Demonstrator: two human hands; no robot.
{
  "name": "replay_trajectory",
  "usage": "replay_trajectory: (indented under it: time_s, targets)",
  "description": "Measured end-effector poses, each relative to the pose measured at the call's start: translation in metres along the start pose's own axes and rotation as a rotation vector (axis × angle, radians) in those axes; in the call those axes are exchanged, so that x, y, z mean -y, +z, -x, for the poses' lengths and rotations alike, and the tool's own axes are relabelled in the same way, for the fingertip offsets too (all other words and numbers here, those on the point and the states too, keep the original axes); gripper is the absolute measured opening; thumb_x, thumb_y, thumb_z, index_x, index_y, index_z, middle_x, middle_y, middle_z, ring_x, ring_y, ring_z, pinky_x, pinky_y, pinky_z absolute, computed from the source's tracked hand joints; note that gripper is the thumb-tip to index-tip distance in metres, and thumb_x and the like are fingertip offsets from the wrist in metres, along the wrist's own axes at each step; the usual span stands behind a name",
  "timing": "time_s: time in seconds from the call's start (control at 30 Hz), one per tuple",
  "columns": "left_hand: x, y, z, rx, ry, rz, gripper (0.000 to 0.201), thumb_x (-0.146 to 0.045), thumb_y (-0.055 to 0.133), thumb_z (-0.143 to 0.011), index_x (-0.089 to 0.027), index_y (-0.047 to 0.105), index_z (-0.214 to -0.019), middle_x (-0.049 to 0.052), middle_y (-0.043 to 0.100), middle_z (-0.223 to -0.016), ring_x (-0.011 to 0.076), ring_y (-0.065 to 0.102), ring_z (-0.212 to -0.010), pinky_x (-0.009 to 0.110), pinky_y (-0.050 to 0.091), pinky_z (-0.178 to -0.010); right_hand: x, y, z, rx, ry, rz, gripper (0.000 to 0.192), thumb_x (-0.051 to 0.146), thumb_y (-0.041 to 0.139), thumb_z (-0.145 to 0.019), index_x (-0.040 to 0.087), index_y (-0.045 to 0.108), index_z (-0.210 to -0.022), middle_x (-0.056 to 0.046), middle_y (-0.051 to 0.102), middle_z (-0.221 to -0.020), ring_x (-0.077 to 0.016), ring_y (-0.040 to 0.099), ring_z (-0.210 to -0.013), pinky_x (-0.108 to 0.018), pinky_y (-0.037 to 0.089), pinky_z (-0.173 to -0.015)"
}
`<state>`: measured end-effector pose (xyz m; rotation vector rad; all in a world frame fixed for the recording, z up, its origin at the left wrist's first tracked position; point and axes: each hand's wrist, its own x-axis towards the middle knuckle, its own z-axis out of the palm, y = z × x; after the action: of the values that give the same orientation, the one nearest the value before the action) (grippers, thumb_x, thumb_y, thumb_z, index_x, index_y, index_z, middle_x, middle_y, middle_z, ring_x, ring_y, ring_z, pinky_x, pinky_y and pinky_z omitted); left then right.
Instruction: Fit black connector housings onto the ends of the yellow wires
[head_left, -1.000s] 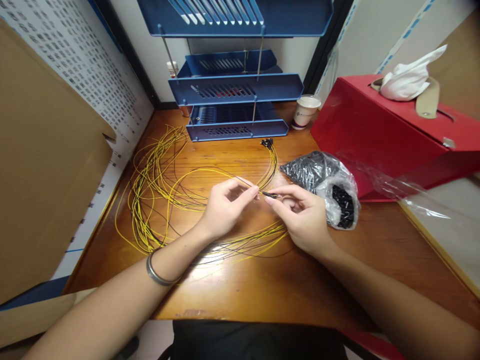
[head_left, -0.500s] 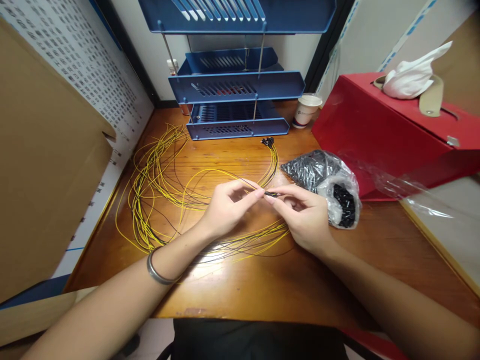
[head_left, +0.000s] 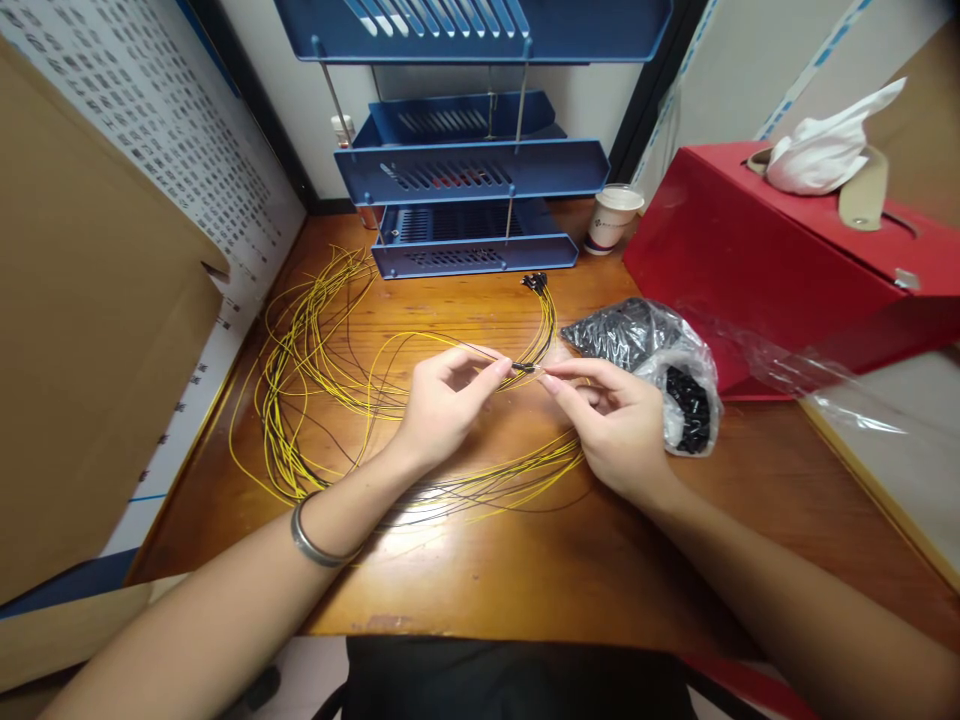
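Observation:
Above the middle of the desk, my left hand [head_left: 450, 405] pinches a small black connector [head_left: 523, 367] between thumb and forefinger. A yellow wire [head_left: 412, 334] loops up from the desk to these fingers. My right hand [head_left: 619, 420] is closed in a pinch at the connector's other end, where a small pale, shiny bit shows at the fingertips; what it is stays too small to tell. Below and to the left spreads a loose coil of yellow and black wires [head_left: 281, 435]. Behind my hands, several wires end in a cluster of black connectors [head_left: 535, 283].
Right of my hands lies an open clear bag of small black parts [head_left: 637, 330]. A red box [head_left: 757, 260] with tissue on top stands beyond it. Blue stacked trays [head_left: 472, 258] and a paper cup [head_left: 611, 220] are at the back. Cardboard [head_left: 90, 320] leans at left.
My hands have drawn slightly apart, the left one moving left and up. More of the black connector now shows between my fingertips.

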<state>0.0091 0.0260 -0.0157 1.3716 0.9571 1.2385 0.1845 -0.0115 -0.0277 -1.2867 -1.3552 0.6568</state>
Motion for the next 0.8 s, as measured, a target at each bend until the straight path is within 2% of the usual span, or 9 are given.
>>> replay_trajectory:
  time_s: [0.23,0.4,0.6,0.8]
  targets:
    - [0.0011,0.0006,0.0013,0.021,-0.017,0.002,0.028,-0.039,0.081,-0.078,-0.013,0.074,-0.082,0.006,0.074,-0.08,0.0066,0.053,-0.049,0.02,0.043,-0.046,0.0013,0.0011,-0.0001,-0.01,0.03,-0.024,0.013,0.03,0.073,-0.084,0.019,0.078,-0.09,-0.007,0.074,-0.083,-0.0149,0.063,-0.064,-0.024,0.041,-0.045]
    - [0.0007,0.0011,0.0016,0.031,-0.016,0.009,0.029,-0.04,0.081,-0.078,-0.013,0.073,-0.083,0.004,0.072,-0.076,0.0067,0.054,-0.05,0.02,0.045,-0.046,0.002,0.0007,-0.0005,0.006,0.026,-0.003,0.012,0.03,0.073,-0.085,0.019,0.078,-0.085,-0.007,0.073,-0.078,-0.0171,0.066,-0.067,-0.024,0.044,-0.047]
    - [-0.0016,0.0023,0.0022,0.079,-0.022,0.098,0.034,-0.041,0.084,-0.075,-0.013,0.068,-0.084,0.0,0.066,-0.064,0.0058,0.053,-0.047,0.017,0.046,-0.045,0.0018,0.0008,-0.0001,0.026,0.052,-0.059,0.015,0.033,0.073,-0.085,0.018,0.075,-0.084,-0.008,0.074,-0.081,-0.0189,0.07,-0.073,-0.024,0.047,-0.05]
    - [-0.0037,0.0033,0.0028,0.079,-0.053,0.12,0.035,-0.04,0.083,-0.075,-0.012,0.066,-0.086,0.003,0.071,-0.071,0.0065,0.056,-0.047,0.018,0.048,-0.044,0.0033,0.0011,-0.0021,0.045,0.091,-0.119,0.02,0.039,0.076,-0.082,0.018,0.074,-0.084,-0.007,0.075,-0.077,-0.0182,0.07,-0.069,-0.025,0.048,-0.05]
